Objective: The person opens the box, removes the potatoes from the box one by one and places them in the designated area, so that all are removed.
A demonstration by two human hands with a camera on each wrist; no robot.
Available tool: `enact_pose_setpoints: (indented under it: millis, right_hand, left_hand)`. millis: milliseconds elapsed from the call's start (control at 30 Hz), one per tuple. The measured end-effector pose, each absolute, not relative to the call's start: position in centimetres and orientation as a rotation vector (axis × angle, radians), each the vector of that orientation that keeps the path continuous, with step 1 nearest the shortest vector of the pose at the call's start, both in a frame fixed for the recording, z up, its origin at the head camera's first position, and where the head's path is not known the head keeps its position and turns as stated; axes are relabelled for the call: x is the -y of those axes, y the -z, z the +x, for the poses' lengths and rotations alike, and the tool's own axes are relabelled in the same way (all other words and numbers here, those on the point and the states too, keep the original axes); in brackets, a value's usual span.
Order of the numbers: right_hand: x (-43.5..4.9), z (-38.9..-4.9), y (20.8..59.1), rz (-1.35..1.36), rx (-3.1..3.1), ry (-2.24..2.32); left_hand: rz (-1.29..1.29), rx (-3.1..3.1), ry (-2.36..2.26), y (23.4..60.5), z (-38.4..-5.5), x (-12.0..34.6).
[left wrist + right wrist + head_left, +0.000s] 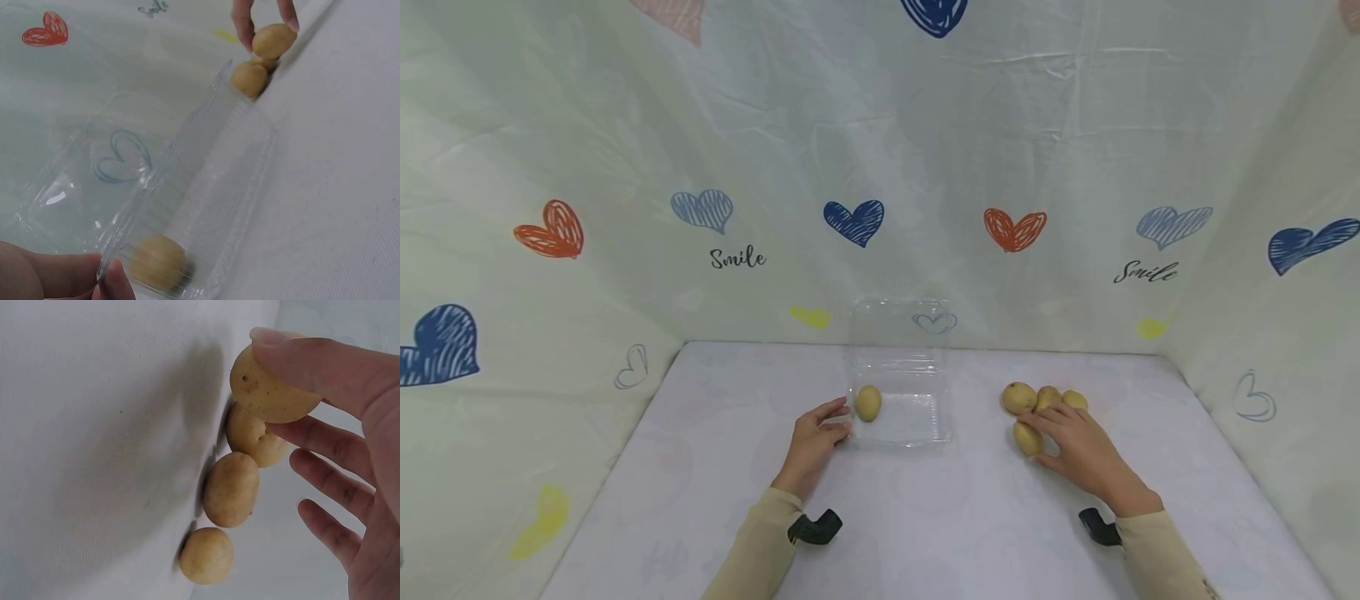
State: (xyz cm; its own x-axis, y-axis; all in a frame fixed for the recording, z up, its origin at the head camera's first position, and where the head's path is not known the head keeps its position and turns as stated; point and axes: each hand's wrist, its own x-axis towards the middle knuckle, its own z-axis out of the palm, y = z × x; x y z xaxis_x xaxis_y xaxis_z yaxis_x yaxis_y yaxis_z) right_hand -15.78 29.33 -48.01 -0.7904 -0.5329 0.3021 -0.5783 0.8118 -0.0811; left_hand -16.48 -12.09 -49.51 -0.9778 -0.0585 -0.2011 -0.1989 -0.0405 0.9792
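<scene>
A clear plastic clamshell box [910, 421] stands with its lid raised at the back of the table, one potato [868, 403] inside at its left. My left hand [816, 442] pinches the box's left rim between thumb and finger, as the left wrist view shows close up. To the right, my right hand [1078, 446] holds a potato [269, 387] between thumb and fingertips, lifted a little off the cloth. Just behind it lie three more potatoes, among them a rounder one [1018, 397] and a middle one [231, 489].
A white cloth [925, 533] covers the table. Behind and at both sides hangs a pale curtain [925, 150] printed with hearts and "Smile"; the box's lid stands close in front of it. Dark camera mounts [816, 527] sit on both wrists.
</scene>
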Motion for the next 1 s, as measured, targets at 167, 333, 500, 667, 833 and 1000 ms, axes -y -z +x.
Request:
enact_pose_setpoints:
  millis: [167, 333, 500, 667, 833, 1000]
  right_hand:
    - [-29.2, -15.9, 48.4, 0.837, 2.740, -0.235]
    - [-28.9, -16.0, 48.7, 0.827, 2.741, -0.215]
    - [-28.6, -16.1, 48.8, 0.833, 2.726, -0.195]
    - [-28.5, -16.1, 49.0, 0.836, 2.688, -0.185]
    - [-28.4, -16.1, 49.0, 0.820, 2.695, -0.182]
    - [-28.2, -16.1, 48.8, 0.798, 2.743, -0.201]
  left_hand:
    - [-0.290, -2.098, -2.185, 49.6, -16.5, 12.1]
    - [-0.297, -2.100, -2.187, 49.6, -16.3, 12.1]
    - [-0.296, -2.099, -2.188, 49.5, -16.3, 12.0]
    - [-0.306, -2.094, -2.189, 49.5, -16.4, 12.0]
    - [-0.296, -2.092, -2.190, 49.5, -16.4, 12.0]
    - [-0.303, -2.097, -2.191, 49.6, -16.6, 12.0]
